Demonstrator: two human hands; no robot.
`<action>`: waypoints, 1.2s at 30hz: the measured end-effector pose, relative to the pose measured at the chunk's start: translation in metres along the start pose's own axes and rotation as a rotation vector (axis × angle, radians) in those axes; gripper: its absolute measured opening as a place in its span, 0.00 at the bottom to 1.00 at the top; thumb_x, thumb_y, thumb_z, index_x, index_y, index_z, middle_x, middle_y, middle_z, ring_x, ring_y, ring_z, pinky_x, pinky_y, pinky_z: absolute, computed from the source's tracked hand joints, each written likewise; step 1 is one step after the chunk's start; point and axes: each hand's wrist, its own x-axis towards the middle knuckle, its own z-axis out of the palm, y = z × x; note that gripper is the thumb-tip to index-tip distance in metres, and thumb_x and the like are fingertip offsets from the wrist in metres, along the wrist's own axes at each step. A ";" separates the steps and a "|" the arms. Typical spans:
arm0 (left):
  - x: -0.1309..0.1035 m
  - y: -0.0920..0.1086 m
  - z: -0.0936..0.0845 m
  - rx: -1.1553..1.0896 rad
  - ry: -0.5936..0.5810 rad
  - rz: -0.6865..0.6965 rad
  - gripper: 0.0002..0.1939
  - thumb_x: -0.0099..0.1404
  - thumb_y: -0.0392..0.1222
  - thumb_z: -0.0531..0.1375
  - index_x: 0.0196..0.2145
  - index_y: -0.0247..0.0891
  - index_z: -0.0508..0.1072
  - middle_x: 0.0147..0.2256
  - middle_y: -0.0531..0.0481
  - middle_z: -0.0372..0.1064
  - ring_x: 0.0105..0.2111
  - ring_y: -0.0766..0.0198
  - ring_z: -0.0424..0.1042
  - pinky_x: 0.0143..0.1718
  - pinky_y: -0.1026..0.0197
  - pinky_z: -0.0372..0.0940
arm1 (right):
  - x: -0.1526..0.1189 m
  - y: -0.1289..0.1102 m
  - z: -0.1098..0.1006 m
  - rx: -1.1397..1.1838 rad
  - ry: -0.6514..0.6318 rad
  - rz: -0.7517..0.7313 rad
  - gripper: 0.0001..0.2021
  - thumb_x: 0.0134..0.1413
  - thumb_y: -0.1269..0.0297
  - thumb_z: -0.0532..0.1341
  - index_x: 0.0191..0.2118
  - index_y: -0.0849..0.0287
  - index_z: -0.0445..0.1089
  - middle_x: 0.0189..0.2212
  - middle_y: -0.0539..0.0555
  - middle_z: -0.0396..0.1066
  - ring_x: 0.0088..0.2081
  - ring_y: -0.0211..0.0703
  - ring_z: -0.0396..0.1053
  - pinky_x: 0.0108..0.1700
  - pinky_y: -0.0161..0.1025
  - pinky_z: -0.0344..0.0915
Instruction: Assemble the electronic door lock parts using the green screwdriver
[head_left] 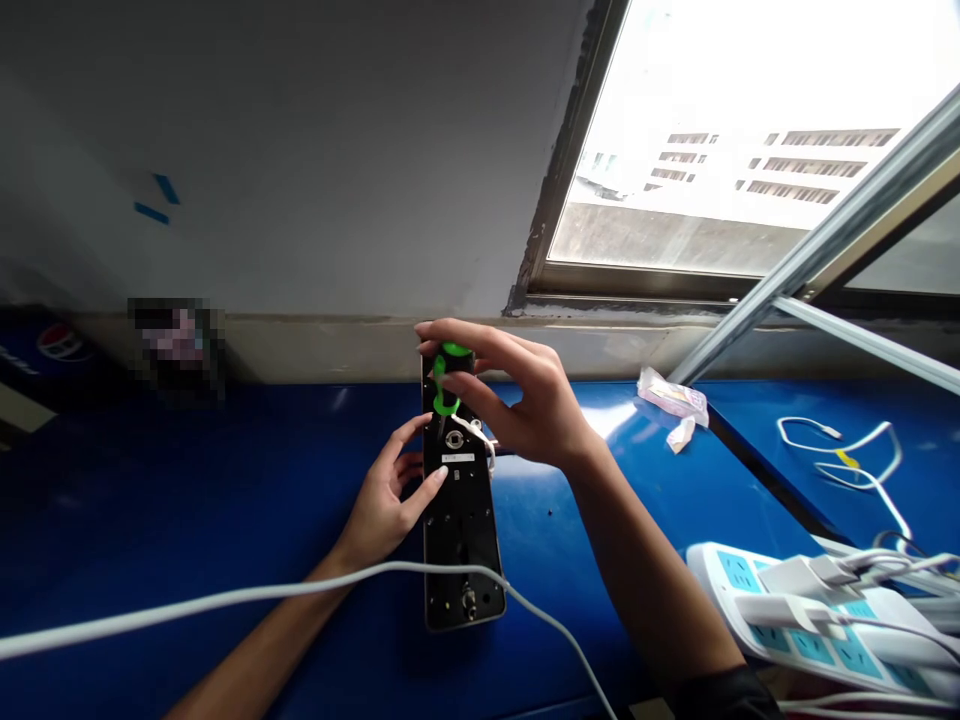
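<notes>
A long black panel-like device [461, 530] lies on the blue table, with a white label, small screws and a metal fitting near its close end. My left hand [394, 490] grips its left edge, thumb resting on the top face. Over the far half, my right hand [517, 390] holds a green-and-black screwdriver [445, 385] by the handle, its shaft pointing down at the device. The tip is hard to make out. Beside the shaft, a short white wire [480, 432] runs over the device's right edge.
A white cable [300, 588] crosses in front of my left forearm and the device. To the right sit a power strip [810, 610] with several plugs, a coiled white cable [862, 465] and a plastic wrapper [673, 395]. A tiny dark piece [550, 512] lies right of the device.
</notes>
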 end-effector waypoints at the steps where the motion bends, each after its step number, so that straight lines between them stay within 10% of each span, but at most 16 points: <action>1: 0.000 0.000 0.001 -0.001 0.006 0.004 0.32 0.70 0.45 0.66 0.68 0.47 0.62 0.68 0.44 0.62 0.53 0.56 0.75 0.58 0.53 0.72 | -0.001 0.000 0.000 -0.017 0.011 -0.014 0.15 0.71 0.70 0.60 0.59 0.57 0.71 0.53 0.55 0.79 0.49 0.38 0.77 0.47 0.36 0.75; 8: 0.000 0.000 0.006 -0.045 0.031 0.002 0.33 0.70 0.43 0.66 0.68 0.47 0.61 0.66 0.44 0.65 0.53 0.56 0.76 0.59 0.51 0.71 | -0.008 0.008 0.004 -0.078 0.066 -0.133 0.15 0.64 0.64 0.69 0.55 0.56 0.75 0.44 0.55 0.77 0.41 0.39 0.76 0.44 0.39 0.76; 15: 0.000 0.003 0.006 -0.054 0.031 0.004 0.33 0.70 0.43 0.66 0.69 0.46 0.61 0.66 0.43 0.65 0.56 0.54 0.75 0.61 0.50 0.70 | -0.010 0.007 -0.005 -0.002 -0.019 -0.096 0.25 0.66 0.73 0.63 0.66 0.54 0.66 0.57 0.59 0.76 0.52 0.46 0.78 0.52 0.45 0.78; 21: 0.001 0.002 0.004 -0.016 0.021 0.003 0.32 0.70 0.44 0.66 0.68 0.47 0.62 0.64 0.44 0.66 0.51 0.57 0.77 0.58 0.53 0.72 | -0.007 0.002 -0.007 -0.173 0.100 -0.047 0.17 0.57 0.60 0.74 0.50 0.56 0.78 0.40 0.54 0.76 0.36 0.39 0.74 0.41 0.39 0.77; 26: 0.002 -0.002 0.003 -0.020 0.014 0.028 0.32 0.70 0.44 0.66 0.68 0.48 0.62 0.66 0.45 0.63 0.55 0.56 0.75 0.59 0.54 0.71 | -0.007 0.002 -0.002 -0.005 -0.045 0.021 0.22 0.72 0.68 0.57 0.68 0.53 0.65 0.56 0.57 0.76 0.51 0.41 0.76 0.53 0.42 0.76; 33: 0.002 0.001 0.002 -0.004 0.003 0.022 0.32 0.70 0.45 0.66 0.67 0.45 0.62 0.65 0.44 0.66 0.53 0.56 0.76 0.58 0.52 0.72 | -0.006 0.007 0.006 -0.137 0.160 0.041 0.18 0.57 0.62 0.74 0.53 0.55 0.77 0.41 0.52 0.76 0.36 0.37 0.71 0.38 0.37 0.76; 36: 0.001 0.004 0.002 0.002 0.002 0.020 0.32 0.69 0.44 0.66 0.67 0.45 0.62 0.63 0.43 0.68 0.52 0.55 0.77 0.58 0.51 0.72 | -0.007 0.004 0.006 -0.046 0.057 0.056 0.20 0.64 0.67 0.67 0.61 0.54 0.71 0.48 0.55 0.77 0.43 0.39 0.75 0.44 0.39 0.78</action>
